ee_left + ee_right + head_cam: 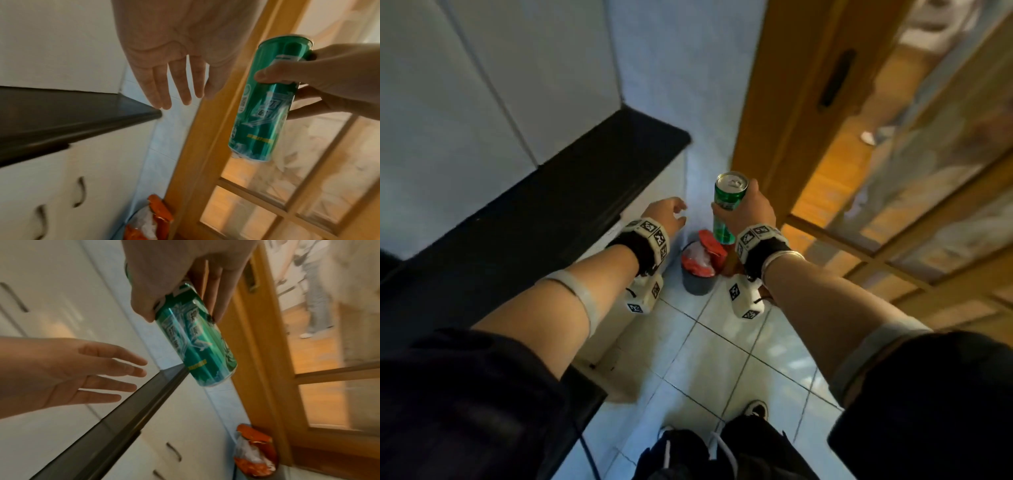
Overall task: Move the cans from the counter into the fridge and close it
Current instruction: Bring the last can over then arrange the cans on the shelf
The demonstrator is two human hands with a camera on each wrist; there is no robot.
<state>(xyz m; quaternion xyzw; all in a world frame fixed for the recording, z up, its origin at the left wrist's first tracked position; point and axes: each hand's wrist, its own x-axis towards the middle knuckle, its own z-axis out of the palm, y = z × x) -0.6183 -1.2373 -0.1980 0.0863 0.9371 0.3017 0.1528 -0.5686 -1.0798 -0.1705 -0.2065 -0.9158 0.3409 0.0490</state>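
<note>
My right hand (748, 210) grips a tall green can (727, 205) near its top, holding it upright in the air over the floor. The same green can (265, 104) shows beside my left palm, and in the right wrist view the can (197, 345) hangs below my thumb and fingers. My left hand (669, 214) is empty, fingers straight and spread, just past the end of the black counter (544, 205). That open left hand (82, 369) sits left of the can. No fridge is in view.
A wooden door (808, 102) with glass panes stands at the right. A grey bin (697, 274) with a red and white bag sits on the tiled floor below my hands. White cupboard fronts (61, 186) lie under the counter. Another person's legs (316, 305) show through the glass.
</note>
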